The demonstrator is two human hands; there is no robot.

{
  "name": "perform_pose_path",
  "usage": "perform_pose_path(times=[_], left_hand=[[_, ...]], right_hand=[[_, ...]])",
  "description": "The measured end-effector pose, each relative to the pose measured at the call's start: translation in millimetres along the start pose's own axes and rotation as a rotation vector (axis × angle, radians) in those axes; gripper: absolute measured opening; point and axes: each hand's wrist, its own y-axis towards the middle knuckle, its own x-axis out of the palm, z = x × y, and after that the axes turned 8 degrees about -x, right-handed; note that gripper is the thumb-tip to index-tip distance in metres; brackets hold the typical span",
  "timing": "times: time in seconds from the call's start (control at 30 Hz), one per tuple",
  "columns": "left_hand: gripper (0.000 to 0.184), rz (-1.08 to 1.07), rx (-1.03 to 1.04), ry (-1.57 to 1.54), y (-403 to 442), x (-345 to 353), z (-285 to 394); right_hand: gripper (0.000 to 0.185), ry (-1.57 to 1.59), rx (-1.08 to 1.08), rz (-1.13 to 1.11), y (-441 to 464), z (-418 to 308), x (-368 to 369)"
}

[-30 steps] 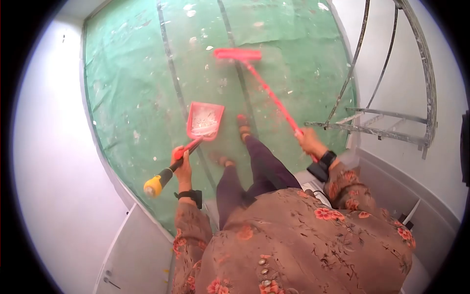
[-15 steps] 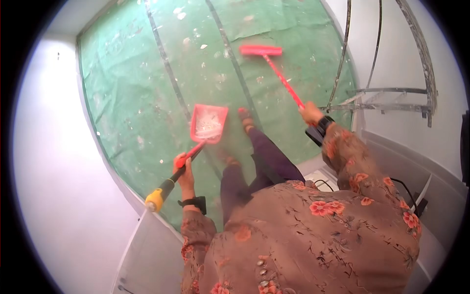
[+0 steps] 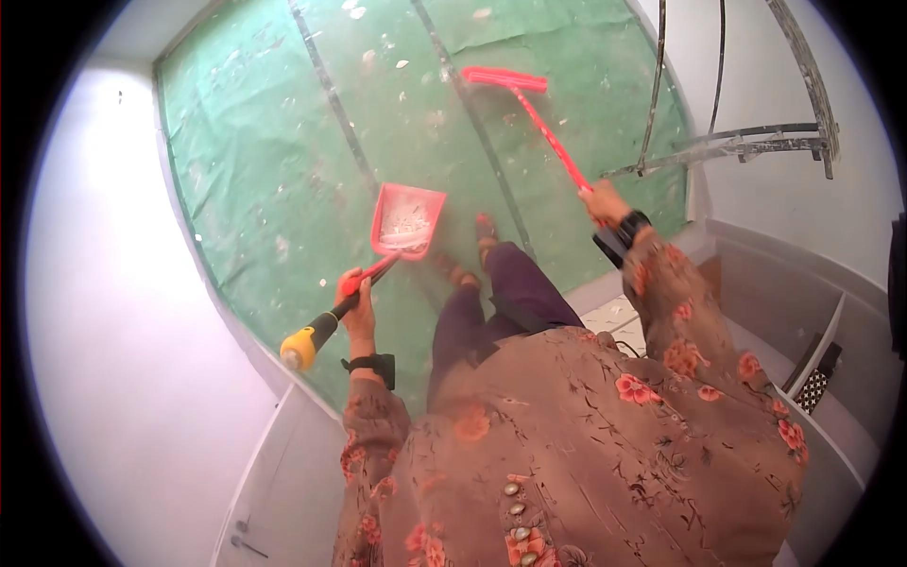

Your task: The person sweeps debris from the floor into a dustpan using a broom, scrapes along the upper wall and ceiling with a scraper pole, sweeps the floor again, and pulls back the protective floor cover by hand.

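My left hand (image 3: 355,307) is closed around the red handle of a dustpan (image 3: 436,227), together with a black-handled tool (image 3: 321,333) that has a yellow end. What the rest of that tool is, I cannot make out. Whitish debris (image 3: 406,223) lies in the pan, which is held out in front of my feet. My right hand (image 3: 605,205) grips the upper handle of a red broom (image 3: 543,130). Its wide head reaches out over the green floor covering (image 3: 283,189), near a dark strip; whether it touches is unclear.
White flecks and scraps (image 3: 356,12) are scattered on the covering. To the right stands a paint-spattered metal frame (image 3: 756,146). A white wall (image 3: 113,265) runs along the left, and a grey partition (image 3: 283,463) is at the lower left.
My view has shifted slightly. The broom head has tilted a little and sits slightly higher in view. The foot nearer the dustpan shows more clearly; both hands keep their grips.
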Motion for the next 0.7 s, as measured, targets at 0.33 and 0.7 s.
perform_pose_path(times=[0.33, 0.7], left_hand=[[0.017, -0.019, -0.070, 0.005, -5.8, -6.2, 4.1], [0.017, -0.104, 0.008, 0.064, -1.7, -2.8, 12.0]], right_hand=[[0.025, 0.071, 0.085, -0.110, -103.0, 8.4, 55.8], [0.032, 0.199, 0.076, 0.072, -128.1, 68.5, 0.8]])
